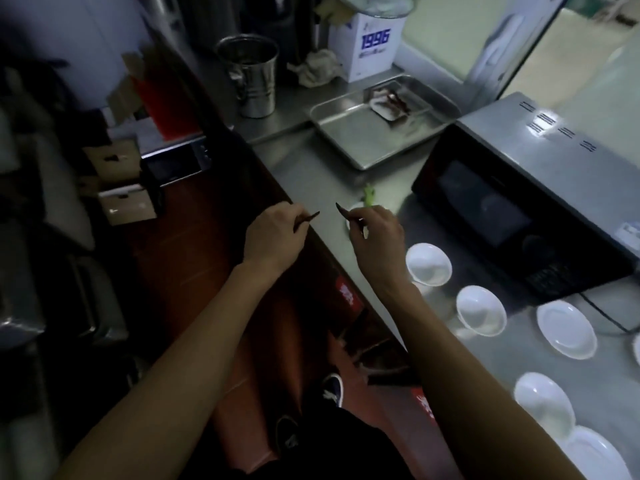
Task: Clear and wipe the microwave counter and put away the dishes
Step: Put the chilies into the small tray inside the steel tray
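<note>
My left hand (pixel 273 233) pinches a thin dark strip (pixel 309 217) just off the counter's front edge. My right hand (pixel 375 233) pinches a second dark strip (pixel 341 209) over the steel counter (pixel 311 174). A small white dish (pixel 355 209) with a green scrap (pixel 369 195) lies partly hidden behind my right hand. Several empty white bowls and plates stand on the counter in front of the black microwave (pixel 519 209): one bowl (pixel 428 264), another bowl (pixel 481 310), a plate (pixel 566 329).
A steel tray (pixel 349 133) with a small dish of dark scraps (pixel 389 102) sits behind. A metal bucket (pixel 251 76), a crumpled rag (pixel 317 67) and a white box (pixel 369 46) stand at the back. The floor and my shoes (pixel 332 389) lie below the counter edge.
</note>
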{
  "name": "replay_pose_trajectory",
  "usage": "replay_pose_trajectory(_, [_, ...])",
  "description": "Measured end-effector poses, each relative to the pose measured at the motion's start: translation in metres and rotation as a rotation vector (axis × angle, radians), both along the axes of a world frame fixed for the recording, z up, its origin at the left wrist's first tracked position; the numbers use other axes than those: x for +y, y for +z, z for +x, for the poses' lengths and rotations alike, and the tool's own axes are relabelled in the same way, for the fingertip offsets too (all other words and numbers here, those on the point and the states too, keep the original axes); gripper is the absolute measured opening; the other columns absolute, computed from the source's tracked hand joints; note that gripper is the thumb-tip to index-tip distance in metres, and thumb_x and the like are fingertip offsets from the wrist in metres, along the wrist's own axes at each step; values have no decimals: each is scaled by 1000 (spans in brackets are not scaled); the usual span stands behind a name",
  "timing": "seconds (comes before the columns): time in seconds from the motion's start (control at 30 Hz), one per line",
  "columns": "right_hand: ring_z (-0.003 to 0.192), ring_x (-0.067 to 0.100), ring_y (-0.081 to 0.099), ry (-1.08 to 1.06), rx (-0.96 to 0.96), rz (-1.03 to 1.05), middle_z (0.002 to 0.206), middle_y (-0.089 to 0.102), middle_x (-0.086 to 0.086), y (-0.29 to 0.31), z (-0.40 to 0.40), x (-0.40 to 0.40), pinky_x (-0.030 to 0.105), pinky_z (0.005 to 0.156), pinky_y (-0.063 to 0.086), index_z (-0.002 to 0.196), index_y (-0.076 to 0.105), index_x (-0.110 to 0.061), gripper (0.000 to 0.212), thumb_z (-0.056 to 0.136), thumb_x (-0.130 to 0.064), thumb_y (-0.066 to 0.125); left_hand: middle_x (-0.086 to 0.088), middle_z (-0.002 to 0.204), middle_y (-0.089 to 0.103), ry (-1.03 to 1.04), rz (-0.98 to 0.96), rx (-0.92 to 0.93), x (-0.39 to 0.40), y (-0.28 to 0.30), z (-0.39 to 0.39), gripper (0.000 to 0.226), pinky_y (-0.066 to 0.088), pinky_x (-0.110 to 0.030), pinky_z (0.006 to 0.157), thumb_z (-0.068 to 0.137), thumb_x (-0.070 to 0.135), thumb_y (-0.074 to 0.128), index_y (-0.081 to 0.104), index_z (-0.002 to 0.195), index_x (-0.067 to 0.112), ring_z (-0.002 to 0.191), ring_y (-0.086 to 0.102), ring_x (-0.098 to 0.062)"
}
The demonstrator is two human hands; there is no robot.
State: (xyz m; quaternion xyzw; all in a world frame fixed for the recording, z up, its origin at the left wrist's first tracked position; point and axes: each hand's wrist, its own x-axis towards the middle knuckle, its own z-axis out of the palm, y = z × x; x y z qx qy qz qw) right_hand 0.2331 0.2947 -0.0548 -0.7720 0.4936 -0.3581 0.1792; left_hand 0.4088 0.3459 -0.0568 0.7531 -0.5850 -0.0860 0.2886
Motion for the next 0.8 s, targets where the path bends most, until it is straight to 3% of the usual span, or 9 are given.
replay_pose_trajectory(0.07, [91, 22, 64, 36, -2, -6, 96, 71, 5, -2, 23, -9, 35, 92, 47, 100, 76, -9, 17, 88, -4, 64, 4, 99, 65, 30, 7, -2, -2, -3, 19, 16, 47, -29, 71, 94, 26, 64, 70, 110, 24, 91, 63, -17])
replay_pose_trajectory(0.23, [91, 21, 63, 110, -4, -14, 97, 71, 4, -10, 75, -47, 27, 77, 46, 100, 75, -10, 16, 90, -6, 64, 9, 96, 63, 93, 24, -31, -26, -8, 67, 15, 40, -26, 68, 94, 28, 65, 69, 109, 28, 89, 61, -12])
replay_pose_trajectory(0.37, [91, 19, 60, 159, -58, -10, 96, 69, 4, -13, 107, -95, 31, 79, 49, 101, 75, -10, 16, 90, -6, 64, 8, 96, 64, 127, 35, -75, -68, -2, 100, 16, 39, -26, 68, 94, 28, 65, 70, 109, 28, 90, 61, -14])
replay_pose_trajectory(0.5, [90, 16, 60, 155, -86, -17, 94, 69, 2, -10, 128, -146, 19, 78, 42, 101, 75, -10, 17, 89, -4, 65, 6, 98, 66, 139, 44, -98, -113, 11, 124, 17, 50, -33, 73, 93, 28, 65, 70, 109, 26, 94, 62, -17])
replay_pose_trajectory(0.67, [92, 22, 63, 191, -49, -30, 96, 71, 4, -5, 148, -204, 34, 82, 51, 104, 75, -10, 18, 91, -7, 64, 5, 98, 67, 153, 44, -110, -160, 15, 148, 15, 51, -34, 78, 93, 27, 65, 71, 107, 25, 95, 62, -19])
replay_pose_trajectory(0.8, [93, 20, 64, 150, -71, -49, 98, 72, 3, -1, 149, -240, 26, 82, 47, 104, 76, -11, 18, 90, -8, 65, 4, 98, 66, 115, 55, -105, -205, 18, 153, 16, 47, -30, 76, 93, 27, 63, 70, 108, 24, 94, 61, -18])
